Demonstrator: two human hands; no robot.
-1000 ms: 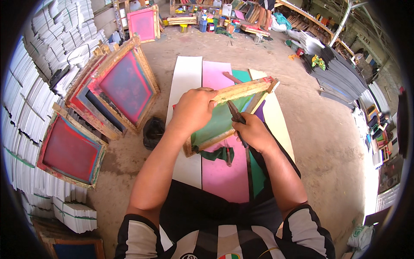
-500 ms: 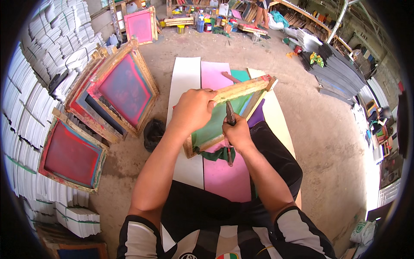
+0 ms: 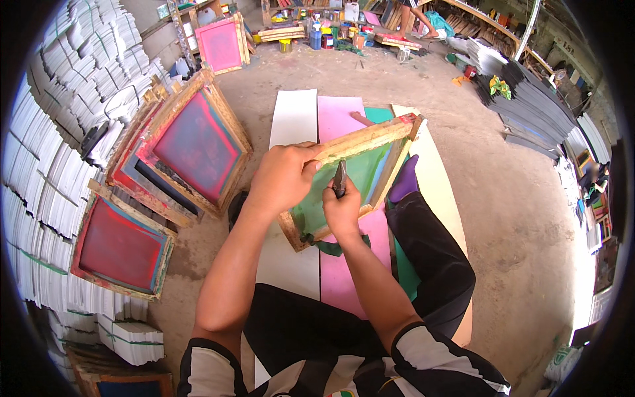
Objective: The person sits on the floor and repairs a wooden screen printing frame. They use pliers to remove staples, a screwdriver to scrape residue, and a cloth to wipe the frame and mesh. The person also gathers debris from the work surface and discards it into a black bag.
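Observation:
A wooden screen-printing frame with green mesh stands tilted in front of me. My left hand is closed on its upper wooden bar near the left corner. In my closed right hand is a pair of pliers, the dark metal jaws pointing up in front of the mesh; the fist and forearm hide the handles. Green cloth hangs at the frame's lower edge. Below lie white, pink, green and cream sheets. My purple-socked foot rests beside the frame's right side.
Several used screen frames lean at the left, with another red one nearer. Behind them rise stacks of white sheets. Dark sheets are piled at the far right. Paint containers and a person's legs are at the back.
My right hand and the pliers have shifted left, toward my left hand. The lower handles, visible before, are now hidden. The frame is still held, tilted slightly differently.

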